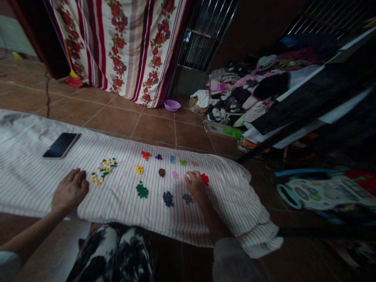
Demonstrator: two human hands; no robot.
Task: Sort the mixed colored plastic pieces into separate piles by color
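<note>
Phone (pixel 61 145) left of piles (pixel 164 176), seemingly beads

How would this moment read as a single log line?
left hand: flat on striped cloth, beside mixed bead pile | right hand: at red pile | phone: on cloth

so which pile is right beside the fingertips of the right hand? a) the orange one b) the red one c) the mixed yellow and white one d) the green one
b: the right hand rests on the striped cloth with its fingertips beside the small red pile.
</note>
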